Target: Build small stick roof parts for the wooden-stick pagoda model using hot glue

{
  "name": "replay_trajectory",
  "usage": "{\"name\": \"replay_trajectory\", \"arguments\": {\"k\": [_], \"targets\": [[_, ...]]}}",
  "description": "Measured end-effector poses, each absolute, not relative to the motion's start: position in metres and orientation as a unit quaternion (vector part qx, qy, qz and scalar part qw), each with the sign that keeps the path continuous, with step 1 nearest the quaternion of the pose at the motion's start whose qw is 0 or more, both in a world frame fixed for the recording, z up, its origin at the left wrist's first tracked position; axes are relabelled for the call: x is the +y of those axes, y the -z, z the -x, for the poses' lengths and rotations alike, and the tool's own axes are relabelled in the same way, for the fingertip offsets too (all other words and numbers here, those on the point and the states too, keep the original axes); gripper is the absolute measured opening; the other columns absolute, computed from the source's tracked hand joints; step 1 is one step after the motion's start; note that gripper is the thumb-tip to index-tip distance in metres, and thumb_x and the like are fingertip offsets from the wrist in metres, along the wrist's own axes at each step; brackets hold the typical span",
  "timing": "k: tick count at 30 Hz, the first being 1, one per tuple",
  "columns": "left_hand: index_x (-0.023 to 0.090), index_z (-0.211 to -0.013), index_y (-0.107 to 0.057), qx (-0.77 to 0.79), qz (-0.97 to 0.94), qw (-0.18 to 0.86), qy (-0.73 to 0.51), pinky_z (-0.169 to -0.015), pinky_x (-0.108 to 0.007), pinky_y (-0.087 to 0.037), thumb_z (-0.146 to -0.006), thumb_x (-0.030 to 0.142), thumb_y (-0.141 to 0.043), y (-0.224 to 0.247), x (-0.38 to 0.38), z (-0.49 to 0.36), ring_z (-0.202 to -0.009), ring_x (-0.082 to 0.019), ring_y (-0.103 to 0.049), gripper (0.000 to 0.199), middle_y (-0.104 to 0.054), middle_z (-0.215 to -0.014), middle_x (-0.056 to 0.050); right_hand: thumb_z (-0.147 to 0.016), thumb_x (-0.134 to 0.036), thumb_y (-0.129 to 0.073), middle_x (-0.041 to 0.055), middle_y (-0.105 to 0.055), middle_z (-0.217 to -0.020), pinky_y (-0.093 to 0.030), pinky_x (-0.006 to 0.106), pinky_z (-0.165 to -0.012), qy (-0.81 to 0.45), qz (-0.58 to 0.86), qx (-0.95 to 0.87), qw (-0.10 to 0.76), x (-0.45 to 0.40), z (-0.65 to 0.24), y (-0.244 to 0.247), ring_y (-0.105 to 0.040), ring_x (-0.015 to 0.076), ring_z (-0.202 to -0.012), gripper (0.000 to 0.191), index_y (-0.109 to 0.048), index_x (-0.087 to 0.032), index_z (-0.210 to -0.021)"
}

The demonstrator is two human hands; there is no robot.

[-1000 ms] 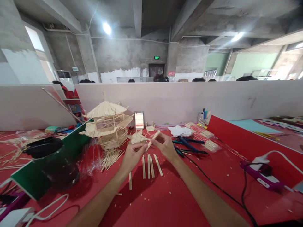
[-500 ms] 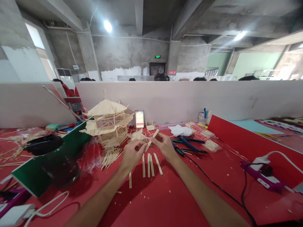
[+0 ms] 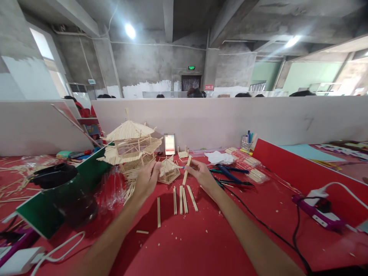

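Observation:
My right hand (image 3: pixel 200 174) pinches a pale wooden stick (image 3: pixel 187 170), which slants upright above the red table. It looks like a doubled strip. My left hand (image 3: pixel 147 177) is closed, thumb against the fingers; anything inside is hidden. It is beside a small stick-built pavilion model (image 3: pixel 169 177) with a pointed roof. A small blue tip shows between that model and my right hand. Below lie several short wooden sticks (image 3: pixel 181 200) in a row, and one stick (image 3: pixel 158 212) stands apart at their left. Behind my left hand rises a larger tiered pavilion (image 3: pixel 129 132).
Pliers (image 3: pixel 228 174) and white tissue (image 3: pixel 219 158) lie at right, near bagged sticks (image 3: pixel 257 174). A purple power strip (image 3: pixel 319 220) with cables is farther right. A dark jar (image 3: pixel 73 203) stands by the green divider (image 3: pixel 37 214) at left. A white partition (image 3: pixel 212 122) runs behind.
My left hand has let go of the stick and moved left, uncovering the small pavilion. My right hand keeps the stick, now tilted more upright.

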State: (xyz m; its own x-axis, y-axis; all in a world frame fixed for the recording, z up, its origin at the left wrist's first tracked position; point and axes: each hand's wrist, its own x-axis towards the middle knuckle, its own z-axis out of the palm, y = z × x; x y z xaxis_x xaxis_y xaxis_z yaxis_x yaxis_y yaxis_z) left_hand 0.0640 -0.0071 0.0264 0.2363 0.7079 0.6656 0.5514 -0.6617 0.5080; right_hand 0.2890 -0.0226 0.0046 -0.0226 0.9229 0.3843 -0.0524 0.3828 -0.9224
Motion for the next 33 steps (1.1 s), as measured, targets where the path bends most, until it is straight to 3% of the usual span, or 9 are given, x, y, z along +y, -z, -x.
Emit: {"name": "replay_trajectory", "arguments": {"k": [3,6,9,12,16,21,24,28,33], "targets": [[0.02,-0.074,-0.062,0.392,-0.814,-0.027,-0.429,-0.069,-0.027,-0.04,-0.098,0.039,-0.045,-0.03,0.001,-0.051,-0.07,-0.018,-0.058,0.035,-0.063,-0.071,-0.002,-0.08,-0.034,-0.067,0.0013,-0.066,-0.08,-0.049,0.029,-0.07,-0.304,0.466,-0.67,0.492,-0.024,-0.302,-0.007,-0.062,0.0172,-0.073,0.027,-0.066,-0.016,-0.1],[0.02,-0.071,-0.062,0.413,-0.806,-0.098,-0.413,-0.067,-0.027,-0.04,-0.096,0.038,-0.047,-0.031,0.007,-0.044,-0.069,-0.018,-0.057,0.034,-0.062,-0.072,-0.003,-0.079,-0.02,-0.066,0.0021,-0.069,-0.078,-0.044,0.027,-0.066,-0.23,0.567,-0.724,0.318,-0.031,-0.313,-0.01,-0.064,0.0183,-0.072,0.045,-0.059,-0.014,-0.122],[0.02,-0.081,-0.063,0.425,-0.806,-0.096,-0.4,-0.068,-0.027,-0.042,-0.094,0.034,-0.048,-0.036,0.008,-0.038,-0.069,-0.018,-0.058,0.024,-0.065,-0.081,-0.004,-0.08,-0.016,-0.063,0.007,-0.073,-0.087,-0.041,0.026,-0.064,-0.19,0.623,-0.742,0.16,-0.038,-0.317,-0.013,-0.067,0.0207,-0.08,0.043,-0.059,-0.014,-0.123],[0.022,-0.089,-0.065,0.363,-0.877,-0.026,-0.312,-0.072,-0.027,-0.044,-0.092,0.032,-0.049,-0.044,0.006,-0.033,-0.076,-0.019,-0.061,0.019,-0.069,-0.088,-0.004,-0.08,-0.02,-0.065,0.01,-0.074,-0.097,-0.041,0.025,-0.064,-0.173,0.643,-0.743,0.069,-0.04,-0.315,-0.012,-0.068,0.0231,-0.088,0.038,-0.062,-0.016,-0.118],[0.021,-0.082,-0.067,0.342,-0.933,0.094,-0.068,-0.057,-0.025,-0.038,-0.091,0.042,-0.049,-0.051,-0.003,-0.031,-0.06,-0.017,-0.057,0.029,-0.066,-0.069,-0.002,-0.076,-0.019,-0.068,0.0141,-0.073,-0.104,-0.042,0.026,-0.064,-0.166,0.649,-0.742,0.028,-0.038,-0.31,-0.011,-0.069,0.0282,-0.096,0.031,-0.067,-0.016,-0.107],[0.018,-0.06,-0.062,0.465,-0.87,0.104,0.128,-0.051,-0.026,-0.032,-0.083,0.049,-0.052,-0.043,-0.013,-0.04,-0.05,-0.017,-0.051,0.039,-0.063,-0.058,-0.005,-0.074,-0.018,-0.068,0.0188,-0.073,-0.1,-0.044,0.027,-0.065,-0.158,0.652,-0.741,-0.011,-0.037,-0.304,-0.009,-0.07,0.0318,-0.095,0.023,-0.07,-0.012,-0.096],[0.02,-0.046,-0.051,0.495,-0.845,0.123,0.161,-0.052,-0.028,-0.035,-0.082,0.049,-0.051,-0.035,-0.018,-0.05,-0.045,-0.017,-0.048,0.046,-0.056,-0.047,-0.004,-0.077,-0.023,-0.067,0.0173,-0.074,-0.099,-0.046,0.027,-0.068,-0.16,0.654,-0.74,-0.009,-0.037,-0.308,-0.009,-0.07,0.0297,-0.094,0.026,-0.07,-0.013,-0.101],[0.021,-0.038,-0.043,0.504,-0.832,0.169,0.162,-0.053,-0.029,-0.038,-0.076,0.029,-0.051,-0.03,-0.024,-0.06,-0.044,-0.018,-0.049,0.039,-0.054,-0.043,-0.004,-0.088,-0.026,-0.058,0.0117,-0.076,-0.093,-0.048,0.025,-0.072,-0.159,0.677,-0.719,0.008,-0.036,-0.325,-0.014,-0.072,0.0218,-0.084,0.027,-0.068,-0.016,-0.111],[0.021,-0.039,-0.043,0.493,-0.837,0.175,0.161,-0.051,-0.029,-0.034,-0.072,0.023,-0.05,-0.029,-0.022,-0.059,-0.042,-0.017,-0.045,0.034,-0.05,-0.042,-0.003,-0.083,-0.027,-0.064,0.0128,-0.075,-0.076,-0.049,0.026,-0.065,-0.171,0.703,-0.69,-0.023,-0.036,-0.341,-0.016,-0.072,0.0213,-0.069,0.017,-0.074,-0.013,-0.081]]}}
